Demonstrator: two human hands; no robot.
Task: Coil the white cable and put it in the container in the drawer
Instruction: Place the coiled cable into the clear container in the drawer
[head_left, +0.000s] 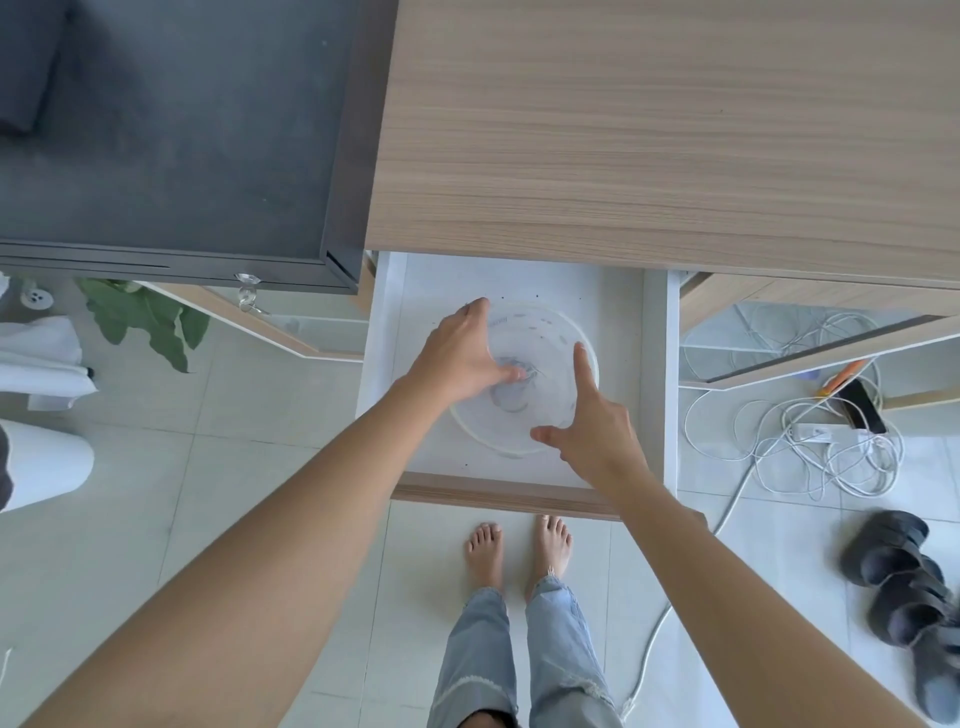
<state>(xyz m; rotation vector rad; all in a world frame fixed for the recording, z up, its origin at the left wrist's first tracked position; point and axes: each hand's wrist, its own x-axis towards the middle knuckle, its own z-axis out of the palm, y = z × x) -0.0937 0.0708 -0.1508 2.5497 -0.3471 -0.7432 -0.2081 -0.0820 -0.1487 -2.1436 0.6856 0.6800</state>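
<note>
A round, clear container (550, 332) sits in the open white drawer (654, 364). A white loop follows its lower-left inner wall (475, 434); it looks like the white cable, though I cannot tell for sure. My left hand (460, 353) lies palm down over the container's left half, fingertips at the far rim and thumb at the greyish centre. My right hand (592, 421) rests on the right side, index finger stretched along the rim and thumb on the near rim. Neither hand closes around anything.
The wooden top (649, 130) overhangs the drawer's back. A tangle of white cables (810, 447) with a power strip and a phone lies on the tiled floor at right, dark slippers (904, 587) nearer. A dark cabinet (171, 130) stands at left. My bare feet (519, 551) stand before the drawer front.
</note>
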